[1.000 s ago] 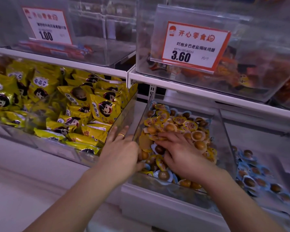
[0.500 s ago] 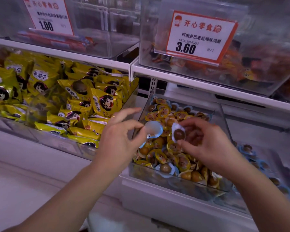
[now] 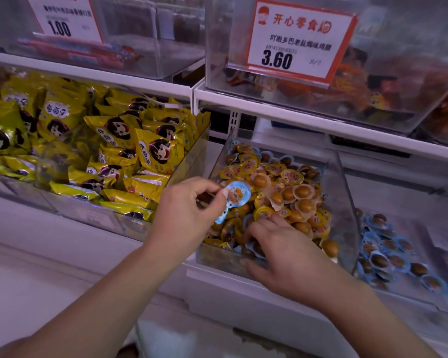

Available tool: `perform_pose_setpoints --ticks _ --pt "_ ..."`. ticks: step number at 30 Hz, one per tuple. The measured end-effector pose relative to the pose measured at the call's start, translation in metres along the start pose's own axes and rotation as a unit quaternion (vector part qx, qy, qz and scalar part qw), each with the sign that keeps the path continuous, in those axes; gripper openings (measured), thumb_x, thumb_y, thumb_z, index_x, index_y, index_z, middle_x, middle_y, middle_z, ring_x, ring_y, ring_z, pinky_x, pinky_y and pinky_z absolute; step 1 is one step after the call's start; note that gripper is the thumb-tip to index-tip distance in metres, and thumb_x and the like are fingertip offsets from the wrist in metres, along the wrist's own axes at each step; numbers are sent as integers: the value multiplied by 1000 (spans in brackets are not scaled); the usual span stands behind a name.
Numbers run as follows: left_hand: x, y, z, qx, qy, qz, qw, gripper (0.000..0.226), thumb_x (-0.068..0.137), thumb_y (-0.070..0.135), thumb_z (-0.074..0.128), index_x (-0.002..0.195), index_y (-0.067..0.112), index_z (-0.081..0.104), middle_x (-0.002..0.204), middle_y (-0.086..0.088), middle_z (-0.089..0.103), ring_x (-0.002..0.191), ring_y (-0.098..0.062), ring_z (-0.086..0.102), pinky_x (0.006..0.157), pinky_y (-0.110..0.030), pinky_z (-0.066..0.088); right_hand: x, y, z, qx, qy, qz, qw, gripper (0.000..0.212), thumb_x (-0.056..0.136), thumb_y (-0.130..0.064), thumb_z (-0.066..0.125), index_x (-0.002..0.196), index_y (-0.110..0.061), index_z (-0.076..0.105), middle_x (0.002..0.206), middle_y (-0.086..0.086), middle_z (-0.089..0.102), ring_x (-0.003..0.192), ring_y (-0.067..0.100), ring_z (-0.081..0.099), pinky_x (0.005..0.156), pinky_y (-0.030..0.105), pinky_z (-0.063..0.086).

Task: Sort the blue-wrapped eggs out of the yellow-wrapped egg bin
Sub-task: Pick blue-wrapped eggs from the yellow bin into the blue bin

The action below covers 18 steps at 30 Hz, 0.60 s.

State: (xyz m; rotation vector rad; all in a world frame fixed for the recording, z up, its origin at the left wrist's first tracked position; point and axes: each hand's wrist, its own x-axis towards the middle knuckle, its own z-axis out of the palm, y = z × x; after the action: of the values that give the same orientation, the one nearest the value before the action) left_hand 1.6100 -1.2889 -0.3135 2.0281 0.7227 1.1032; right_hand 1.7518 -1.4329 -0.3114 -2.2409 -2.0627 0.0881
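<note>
Your left hand (image 3: 189, 215) is raised at the left front corner of the clear bin (image 3: 347, 202) and pinches blue-wrapped eggs (image 3: 234, 196) between thumb and curled fingers; one packet faces you with its cartoon label showing, and a second blue edge hangs just below it, though you cannot tell from this view whether more are tucked behind. Those packets sit above the pile, clear of it. Your right hand (image 3: 290, 257) is down inside the same bin near its front wall, fingers spread and reaching forward into the yellow-wrapped eggs (image 3: 282, 192), fingertips resting on the packets; it looks loose rather than clenched, with nothing visibly caught in it, though the underside of the fingers is hidden. The pile fills the bin from front to back, mostly yellow wrappers and bare brown eggs in clear shells, with a few blue rims showing near the far end and under your right hand. To the right, past the bin's slanted side wall, a neighbouring tray (image 3: 424, 228) holds a spread of blue-wrapped ones. To the left, another clear bin holds yellow snack bags (image 3: 150, 148) printed with a cartoon face. Above, on the upper shelf, a price tag (image 3: 299, 40) reads 3.60.
</note>
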Motion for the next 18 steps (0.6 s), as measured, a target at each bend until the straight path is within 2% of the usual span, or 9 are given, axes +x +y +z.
perform_pose_setpoints --ticks 2,4,7,9,13,15,18 --pt "-1 1 -1 4 -7 9 1000 8 88 19 72 81 22 75 80 12 70 74 -5 66 62 -26 52 0 1 0 10 10 2 1000 33 86 -55 52 107 -29 55 108 -9 46 102 13 50 79 32 49" --pt "-1 0 -2 4 -12 11 1000 9 88 17 73 81 21 75 83 13 70 76 -3 66 64 -25 52 -4 1 3 -8 -2 2 1000 42 85 -59 47 117 -33 58 112 -9 42 102 14 52 75 33 51" --pt "-1 1 -3 2 -17 12 1000 7 88 17 72 82 20 76 84 14 70 77 -2 65 65 -23 52 -3 -3 15 -53 -17 15 998 61 84 -65 41 135 -34 50 120 -4 38 113 19 46 84 37 50" --pt "0 1 -3 2 -18 14 1000 8 88 17 72 82 21 75 84 14 70 77 -2 65 65 -22 52 0 -7 22 -77 -11 23 997 53 86 -62 42 128 -31 53 123 -1 38 116 22 43 90 37 46" --pt "-1 1 -3 3 -18 20 1000 8 88 17 71 82 20 75 84 13 70 78 -4 66 66 -23 53 1 -4 19 -60 18 14 998 32 88 -53 46 106 -28 55 116 -3 44 107 19 48 80 34 47" --pt "-1 1 -3 4 -16 24 1000 7 88 17 72 82 20 76 85 14 70 80 -4 66 67 -24 53 -2 1 15 -30 20 5 999 30 86 -51 50 105 -28 56 112 -7 48 103 16 51 76 33 49" --pt "3 2 0 11 -9 30 999 7 88 20 71 83 20 76 86 14 70 81 -5 66 68 -29 54 -5 2 14 -9 23 -11 1000 33 87 -47 50 111 -29 62 112 -9 54 101 17 55 79 36 52"
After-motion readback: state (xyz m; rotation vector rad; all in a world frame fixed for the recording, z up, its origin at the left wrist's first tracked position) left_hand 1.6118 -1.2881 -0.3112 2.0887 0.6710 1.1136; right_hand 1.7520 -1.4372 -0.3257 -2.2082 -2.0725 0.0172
